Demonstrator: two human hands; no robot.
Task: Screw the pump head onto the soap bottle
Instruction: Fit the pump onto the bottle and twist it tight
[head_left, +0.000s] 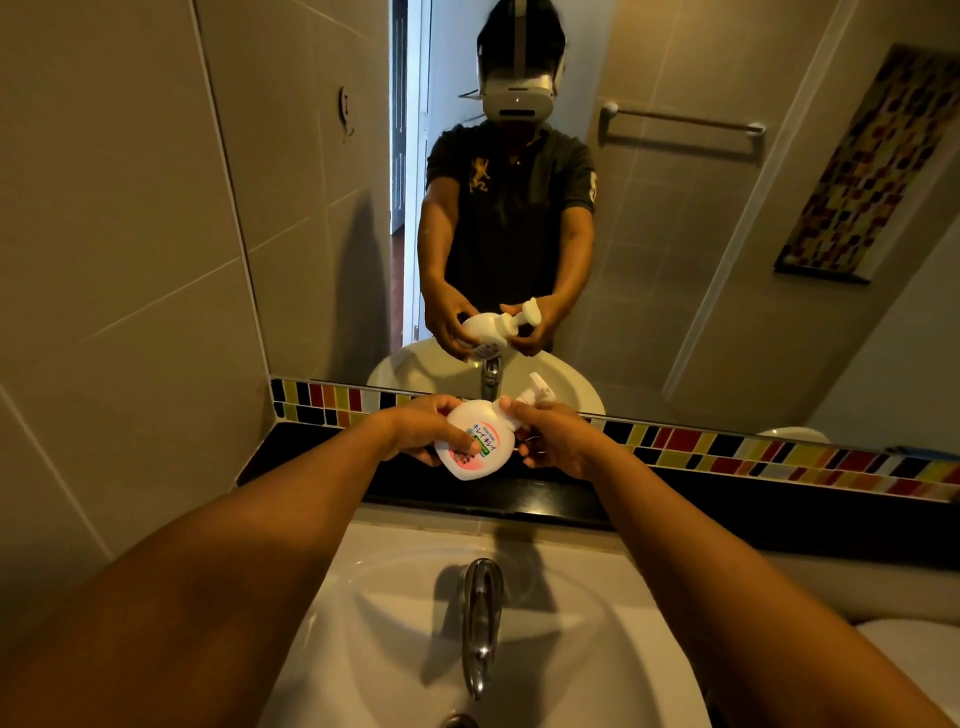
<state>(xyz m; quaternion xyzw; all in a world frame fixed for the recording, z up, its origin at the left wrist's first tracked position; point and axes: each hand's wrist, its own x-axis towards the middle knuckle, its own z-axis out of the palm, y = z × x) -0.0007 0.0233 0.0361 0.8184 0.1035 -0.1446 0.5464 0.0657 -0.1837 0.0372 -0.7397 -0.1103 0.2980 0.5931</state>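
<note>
I hold a white soap bottle (475, 447) with a pink label, tilted on its side above the black ledge behind the sink. My left hand (423, 428) wraps around the bottle's body from the left. My right hand (553, 441) grips the neck, where the white pump head (535, 392) sits, its nozzle pointing up and to the right. The joint between pump and neck is hidden by my right fingers. The mirror shows the same grip from the other side.
A chrome tap (480, 618) stands over the white sink (597, 623) below my arms. The black ledge (779, 512) runs along a strip of coloured tiles (727, 454) under the wall mirror (649, 234). Tiled wall stands close on the left.
</note>
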